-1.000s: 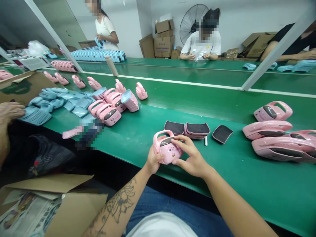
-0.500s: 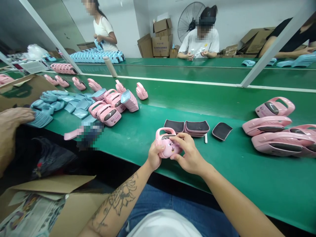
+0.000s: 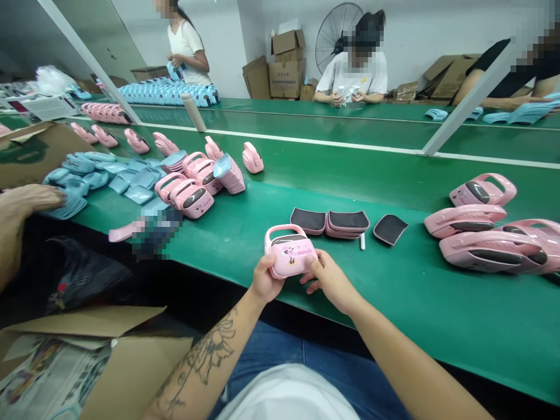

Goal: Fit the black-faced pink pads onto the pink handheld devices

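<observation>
Above the front edge of the green bench I hold a pink plastic handled case [image 3: 289,263], its printed cartoon front turned up towards me. It has a looped handle on top and a dark window below that. My left hand [image 3: 265,282] grips the case's left end, thumb on the front. At the right end my right hand [image 3: 331,280] pinches the case, thumb on the front and the other fingers partly hidden behind and under it. Just beyond lie stacked dark-faced curved panels [image 3: 348,224], a single dark panel [image 3: 391,229] and a small white stick [image 3: 362,241].
More pink cases stand at right [image 3: 481,248] and left [image 3: 192,199]. Light blue parts [image 3: 137,181] spread at the left, where another person's hand [image 3: 26,201] rests. An open carton [image 3: 144,373] stands below left. A slanted white post [image 3: 464,102] crosses the right side.
The case has turned so its printed front faces me more, and moved slightly left. My right fingers have shifted from its window to its right end.
</observation>
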`<state>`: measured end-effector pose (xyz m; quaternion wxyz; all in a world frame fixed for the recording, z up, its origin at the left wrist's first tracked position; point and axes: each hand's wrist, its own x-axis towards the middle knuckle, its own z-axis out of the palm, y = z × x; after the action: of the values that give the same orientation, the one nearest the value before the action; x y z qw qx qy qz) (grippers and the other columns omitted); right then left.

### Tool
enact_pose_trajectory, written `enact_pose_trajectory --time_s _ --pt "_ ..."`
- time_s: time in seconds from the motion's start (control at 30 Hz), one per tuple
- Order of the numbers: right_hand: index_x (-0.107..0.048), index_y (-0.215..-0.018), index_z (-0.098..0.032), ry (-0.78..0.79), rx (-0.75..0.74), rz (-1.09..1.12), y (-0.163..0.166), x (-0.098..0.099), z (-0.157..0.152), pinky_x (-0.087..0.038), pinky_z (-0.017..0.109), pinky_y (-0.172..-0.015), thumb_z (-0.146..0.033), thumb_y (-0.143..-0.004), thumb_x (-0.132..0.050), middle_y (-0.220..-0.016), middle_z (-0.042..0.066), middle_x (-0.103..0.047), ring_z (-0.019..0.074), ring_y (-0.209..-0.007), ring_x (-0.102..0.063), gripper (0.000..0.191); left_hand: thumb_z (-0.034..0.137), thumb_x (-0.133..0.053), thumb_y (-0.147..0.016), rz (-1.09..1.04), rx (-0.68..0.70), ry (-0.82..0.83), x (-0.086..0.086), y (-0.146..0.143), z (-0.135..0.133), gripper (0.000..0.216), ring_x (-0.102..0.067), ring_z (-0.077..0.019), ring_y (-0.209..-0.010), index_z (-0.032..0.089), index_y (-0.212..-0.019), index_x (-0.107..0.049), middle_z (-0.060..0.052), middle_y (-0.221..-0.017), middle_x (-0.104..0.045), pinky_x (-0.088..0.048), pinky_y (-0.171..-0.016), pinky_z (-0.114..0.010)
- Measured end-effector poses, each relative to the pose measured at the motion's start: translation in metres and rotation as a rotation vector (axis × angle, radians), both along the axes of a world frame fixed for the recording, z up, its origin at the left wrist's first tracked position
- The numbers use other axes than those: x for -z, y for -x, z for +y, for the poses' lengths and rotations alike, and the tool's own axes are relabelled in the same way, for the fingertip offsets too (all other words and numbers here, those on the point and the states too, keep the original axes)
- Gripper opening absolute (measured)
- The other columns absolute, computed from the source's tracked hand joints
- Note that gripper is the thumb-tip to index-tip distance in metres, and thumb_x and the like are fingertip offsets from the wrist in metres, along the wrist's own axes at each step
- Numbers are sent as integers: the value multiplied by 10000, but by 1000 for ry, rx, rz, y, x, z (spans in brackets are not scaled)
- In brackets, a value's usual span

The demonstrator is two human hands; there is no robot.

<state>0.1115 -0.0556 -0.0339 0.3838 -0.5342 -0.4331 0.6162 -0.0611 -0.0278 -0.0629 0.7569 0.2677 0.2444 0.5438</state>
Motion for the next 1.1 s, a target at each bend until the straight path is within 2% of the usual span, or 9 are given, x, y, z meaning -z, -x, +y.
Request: enact_pose_trajectory --time_s 0.17,0.4,0.63,0.9,1.0,1.1 --pt "-672 -1140 -167 135 -43 413 10 8 -8 -628 307 -669 -679 -877 -711 -1050 139 -778 228 -853 -764 577 460 -736 -745 12 23 18 3 -3 0 706 -734 -406 -1121 105 -1347 -639 -167 -1148 -793 -577 -983 -497" --pt "-723 -1138 -166 86 76 559 19 15 -13 -646 318 -722 -606 -835 -801 -1055 122 -816 248 -916 -790 540 441 -733 -743 34 20 -18 6 -3 0 687 -738 -409 -1121 102 -1334 -644 -165 -1133 -797 -576 -999 -508" --pt "-728 -1157 -182 57 89 511 20 11 -15 -640 370 -842 -599 -890 -751 -1099 114 -816 260 -977 -793 496 465 -723 -734 47 -17 1 3 -5 -1 680 -700 -439 -1197 112 -1310 -646 -171 -1120 -795 -564 -1021 -551" --pt "-695 -1191 -165 -4 88 520 18 15 -17 -596 483 -1000 -579 -896 -751 -1168 134 -796 298 -1047 -777 511 454 -733 -738 69 -13 -79 1 -7 -2 645 -689 -422 -1210 127 -1287 -652 -163 -1159 -778 -563 -1012 -519" --pt "-658 -1258 -182 -132 138 398 16 14 -19 -560 515 -1068 -586 -888 -749 -1288 143 -750 320 -1178 -728 555 441 -768 -746 112 -42 -109 -3 -8 -4 625 -695 -377 -1192 147 -1284 -646 -142 -1198 -761 -551 -1016 -476" --pt "-561 -1416 -215 -328 236 136 16 15 -29 -511 521 -1140 -520 -834 -820 -1442 140 -658 333 -1326 -637 707 504 -759 -797 165 -153 -66 -9 -11 -9 579 -718 -313 -1109 154 -1245 -654 -119 -1176 -758 -557 -955 -410"
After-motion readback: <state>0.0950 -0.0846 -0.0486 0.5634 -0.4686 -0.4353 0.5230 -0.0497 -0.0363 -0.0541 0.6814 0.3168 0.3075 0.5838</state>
